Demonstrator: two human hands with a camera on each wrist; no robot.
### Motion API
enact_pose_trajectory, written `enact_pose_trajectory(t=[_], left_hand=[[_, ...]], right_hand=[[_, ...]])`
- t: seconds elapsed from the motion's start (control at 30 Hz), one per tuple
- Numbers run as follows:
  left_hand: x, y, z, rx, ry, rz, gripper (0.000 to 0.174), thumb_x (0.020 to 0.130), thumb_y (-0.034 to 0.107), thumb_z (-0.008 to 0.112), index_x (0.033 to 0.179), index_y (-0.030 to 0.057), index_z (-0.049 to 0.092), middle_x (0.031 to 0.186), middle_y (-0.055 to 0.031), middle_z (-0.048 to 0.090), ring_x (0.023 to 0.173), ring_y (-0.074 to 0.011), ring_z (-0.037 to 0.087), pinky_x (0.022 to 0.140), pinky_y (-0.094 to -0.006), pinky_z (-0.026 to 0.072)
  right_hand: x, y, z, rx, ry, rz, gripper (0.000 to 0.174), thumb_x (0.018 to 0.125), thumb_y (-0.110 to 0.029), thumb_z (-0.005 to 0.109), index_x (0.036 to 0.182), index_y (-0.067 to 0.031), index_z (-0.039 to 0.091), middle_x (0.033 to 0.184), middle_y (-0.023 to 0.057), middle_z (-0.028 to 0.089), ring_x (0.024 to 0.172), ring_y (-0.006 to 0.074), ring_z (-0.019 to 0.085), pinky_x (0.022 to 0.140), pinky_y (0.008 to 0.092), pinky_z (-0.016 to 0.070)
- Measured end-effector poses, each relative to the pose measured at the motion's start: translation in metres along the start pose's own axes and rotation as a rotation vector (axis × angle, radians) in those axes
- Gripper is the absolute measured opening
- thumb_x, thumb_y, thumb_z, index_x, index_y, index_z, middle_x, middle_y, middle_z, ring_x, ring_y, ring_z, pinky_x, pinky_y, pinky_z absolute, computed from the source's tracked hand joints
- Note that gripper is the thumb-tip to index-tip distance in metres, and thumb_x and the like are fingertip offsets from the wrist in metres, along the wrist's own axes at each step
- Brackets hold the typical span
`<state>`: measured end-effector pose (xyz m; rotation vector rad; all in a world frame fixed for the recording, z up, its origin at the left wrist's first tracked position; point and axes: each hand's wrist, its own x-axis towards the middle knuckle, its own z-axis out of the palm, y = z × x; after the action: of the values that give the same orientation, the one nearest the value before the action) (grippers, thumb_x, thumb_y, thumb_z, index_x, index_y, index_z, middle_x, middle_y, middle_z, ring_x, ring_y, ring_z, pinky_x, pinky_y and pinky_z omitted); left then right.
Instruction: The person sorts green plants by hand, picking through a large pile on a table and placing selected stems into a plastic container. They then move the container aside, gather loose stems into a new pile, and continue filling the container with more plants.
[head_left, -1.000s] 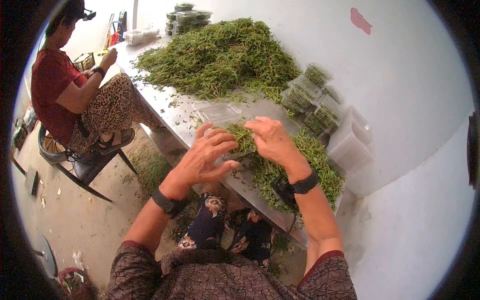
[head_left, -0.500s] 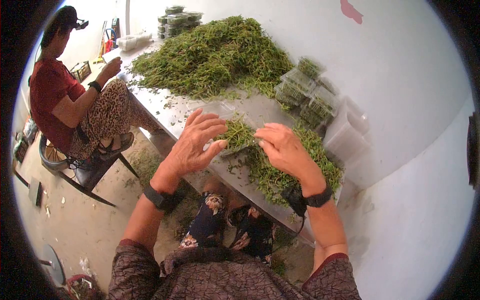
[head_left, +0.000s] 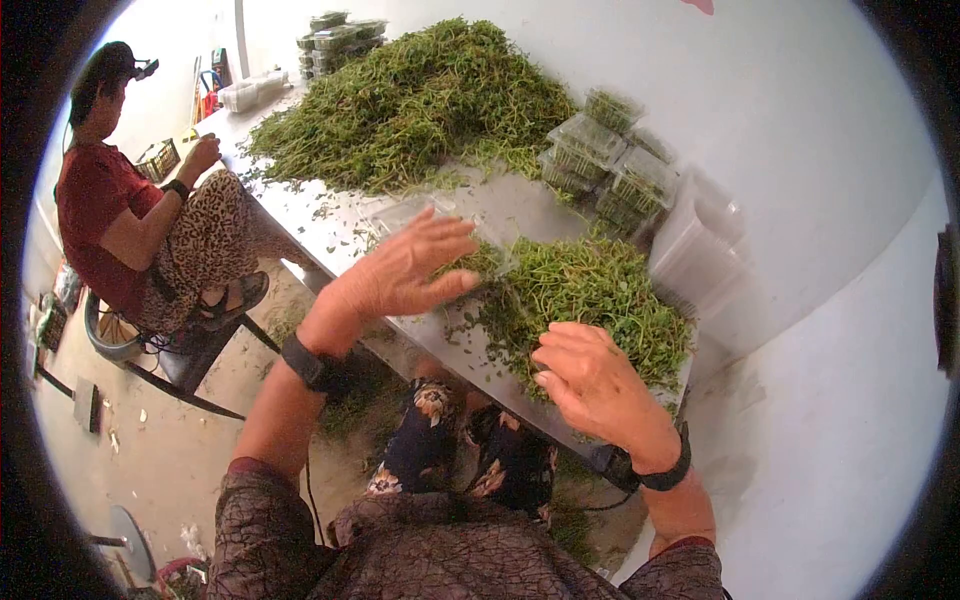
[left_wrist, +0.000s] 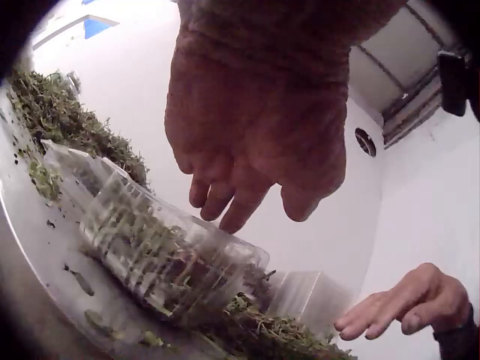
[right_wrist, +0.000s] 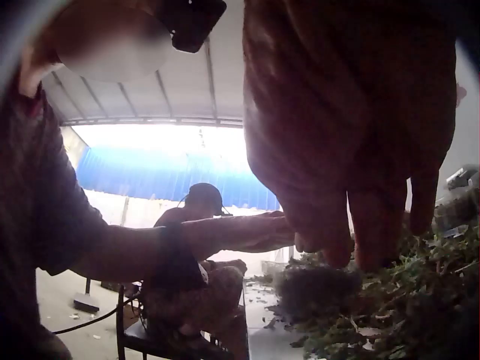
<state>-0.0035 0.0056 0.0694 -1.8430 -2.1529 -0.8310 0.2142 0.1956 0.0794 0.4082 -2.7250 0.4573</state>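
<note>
My left hand [head_left: 405, 270], fingers extended and thumb apart, is held over a clear plastic box [left_wrist: 169, 255] filled with green stems and leaves. In the head view that hand hides most of the box; its lid [head_left: 400, 213] lies open on the far side. My right hand [head_left: 600, 385] hovers at the near edge of a small heap of leafy greens [head_left: 590, 290], to the right of the box. Its fingers look fairly straight in the left wrist view, and nothing shows in its grasp.
A large mound of greens [head_left: 420, 110] covers the back of the metal table [head_left: 495, 205]. Filled boxes [head_left: 610, 150] are stacked by the wall, beside nested clear containers [head_left: 700, 240]. More boxes [head_left: 335, 42] stand at the far end. Another person [head_left: 125, 205] sits at left.
My right hand has left the box and moved right and nearer to me, over the small heap's edge. My left hand stays by the box, its fingers now flatter over it.
</note>
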Motion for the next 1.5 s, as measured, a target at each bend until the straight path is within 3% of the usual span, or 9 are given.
enact_pose_trajectory(t=[0.13, 0.23, 0.3, 0.37, 0.5, 0.6, 0.97, 1.1, 1.5], left_hand=[[0.012, -0.001, 0.000, 0.037, 0.015, -0.071, 0.051, 0.095, 0.042, 0.046, 0.116, -0.0029, 0.057, 0.129, -0.0254, 0.050, 0.126, -0.0365, 0.043, 0.112, -0.0505, 0.0212], [0.019, 0.001, 0.002, 0.061, -0.329, -0.167, 0.049, 0.098, 0.037, 0.040, 0.125, -0.0020, 0.053, 0.136, -0.0215, 0.046, 0.132, -0.0333, 0.038, 0.114, -0.0477, 0.0176], [0.016, -0.009, 0.017, 0.065, -0.346, -0.151, 0.051, 0.099, 0.038, 0.036, 0.125, -0.0025, 0.052, 0.135, -0.0210, 0.047, 0.132, -0.0320, 0.038, 0.114, -0.0473, 0.0181], [0.013, -0.013, 0.025, 0.037, -0.147, -0.049, 0.043, 0.098, 0.036, 0.037, 0.110, -0.0001, 0.057, 0.116, -0.0174, 0.056, 0.117, -0.0319, 0.049, 0.111, -0.0509, 0.0240], [0.017, -0.007, 0.007, -0.083, -0.164, -0.145, 0.047, 0.098, 0.038, 0.035, 0.116, -0.0002, 0.056, 0.125, -0.0192, 0.054, 0.125, -0.0324, 0.044, 0.113, -0.0495, 0.0208], [0.005, -0.007, -0.005, -0.068, -0.116, -0.173, 0.051, 0.100, 0.039, 0.032, 0.130, 0.0026, 0.050, 0.143, -0.0163, 0.040, 0.138, -0.0321, 0.029, 0.116, -0.0462, 0.0107], [-0.017, 0.009, -0.004, 0.072, -0.261, -0.070, 0.047, 0.096, 0.036, 0.045, 0.123, 0.0000, 0.055, 0.138, -0.0172, 0.046, 0.135, -0.0352, 0.032, 0.114, -0.0504, 0.0149], [-0.007, 0.005, -0.010, -0.011, -0.113, -0.151, 0.049, 0.097, 0.038, 0.040, 0.121, -0.0014, 0.056, 0.137, -0.0180, 0.047, 0.134, -0.0357, 0.033, 0.114, -0.0487, 0.0154], [0.015, -0.011, 0.020, 0.110, -0.221, -0.159, 0.048, 0.099, 0.036, 0.035, 0.123, -0.0004, 0.054, 0.132, -0.0186, 0.050, 0.131, -0.0348, 0.037, 0.114, -0.0469, 0.0185]], right_hand=[[-0.003, -0.009, -0.007, 0.016, -0.030, 0.008, 0.020, 0.079, -0.011, 0.064, 0.094, 0.0004, 0.063, 0.099, 0.0152, 0.062, 0.108, 0.0320, 0.054, 0.096, 0.0428, 0.0408], [-0.007, -0.007, -0.006, 0.013, -0.016, -0.006, 0.019, 0.078, -0.011, 0.064, 0.094, 0.0011, 0.062, 0.098, 0.0153, 0.062, 0.108, 0.0320, 0.054, 0.096, 0.0429, 0.0408], [-0.009, -0.008, -0.008, 0.016, -0.090, 0.030, 0.019, 0.078, -0.010, 0.064, 0.092, 0.0016, 0.062, 0.099, 0.0153, 0.062, 0.108, 0.0324, 0.054, 0.095, 0.0434, 0.0407], [-0.012, -0.006, -0.006, 0.037, -0.100, 0.038, 0.019, 0.078, -0.011, 0.063, 0.092, 0.0019, 0.061, 0.100, 0.0156, 0.061, 0.107, 0.0328, 0.054, 0.096, 0.0438, 0.0404], [-0.020, -0.005, -0.003, 0.048, -0.020, 0.008, 0.019, 0.080, -0.011, 0.062, 0.093, 0.0022, 0.060, 0.102, 0.0177, 0.060, 0.108, 0.0346, 0.053, 0.098, 0.0450, 0.0391], [-0.023, -0.016, -0.015, -0.004, -0.058, 0.042, 0.020, 0.080, -0.011, 0.063, 0.095, 0.0024, 0.060, 0.105, 0.0190, 0.059, 0.110, 0.0351, 0.051, 0.099, 0.0452, 0.0383], [-0.048, -0.029, 0.007, 0.043, -0.048, 0.133, 0.023, 0.079, -0.012, 0.064, 0.098, 0.0015, 0.061, 0.110, 0.0175, 0.058, 0.114, 0.0338, 0.050, 0.100, 0.0445, 0.0375], [-0.054, -0.027, 0.016, 0.069, -0.022, 0.183, 0.022, 0.079, -0.011, 0.064, 0.098, 0.0015, 0.062, 0.112, 0.0172, 0.059, 0.115, 0.0331, 0.050, 0.100, 0.0440, 0.0381], [-0.063, -0.017, 0.037, 0.168, 0.190, 0.229, 0.019, 0.075, -0.002, 0.064, 0.094, -0.0007, 0.064, 0.109, 0.0131, 0.062, 0.111, 0.0309, 0.055, 0.098, 0.0430, 0.0406]])
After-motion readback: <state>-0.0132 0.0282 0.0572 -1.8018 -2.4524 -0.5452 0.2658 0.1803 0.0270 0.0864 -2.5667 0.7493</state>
